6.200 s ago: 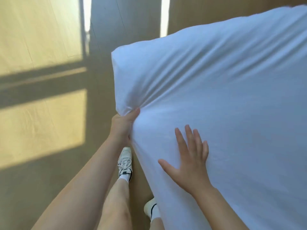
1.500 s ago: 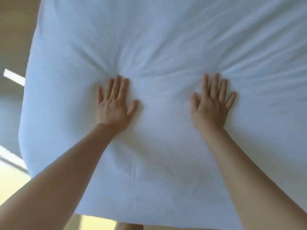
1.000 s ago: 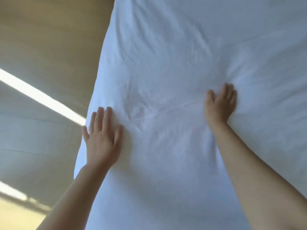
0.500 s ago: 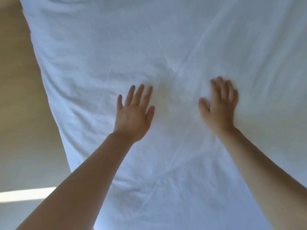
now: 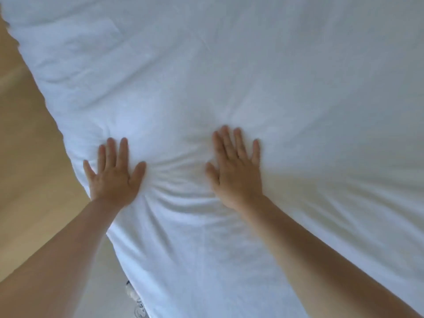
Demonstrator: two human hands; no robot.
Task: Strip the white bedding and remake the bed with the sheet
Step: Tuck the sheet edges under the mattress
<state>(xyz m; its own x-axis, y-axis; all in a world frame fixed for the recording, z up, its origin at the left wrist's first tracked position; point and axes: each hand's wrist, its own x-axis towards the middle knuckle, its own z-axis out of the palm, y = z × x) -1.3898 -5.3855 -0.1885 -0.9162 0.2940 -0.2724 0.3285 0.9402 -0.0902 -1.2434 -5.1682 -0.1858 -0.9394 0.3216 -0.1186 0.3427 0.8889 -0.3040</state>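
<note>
Evenly, left grip [image 5: 114,177] and right grip [image 5: 236,173], two palms flat on one white sheet [image 5: 298,88], fingers [image 5: 123,152] straight.

No readable text, label or number anywhere in view

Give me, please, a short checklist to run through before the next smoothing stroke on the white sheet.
1. Left hand flat on the sheet, fingers straight: ok.
2. Right hand flat on the sheet, fingers straight: ok.
3. Cloth smooth between the hands: not ok; creases bunch there and fan out below.
4. Cloth smooth at upper left: not ok; folds show there.
5. Sheet covers the bed's left edge beside the left hand: ok.
6. Sheet tucked under that edge: cannot tell; the underside is hidden.
</note>
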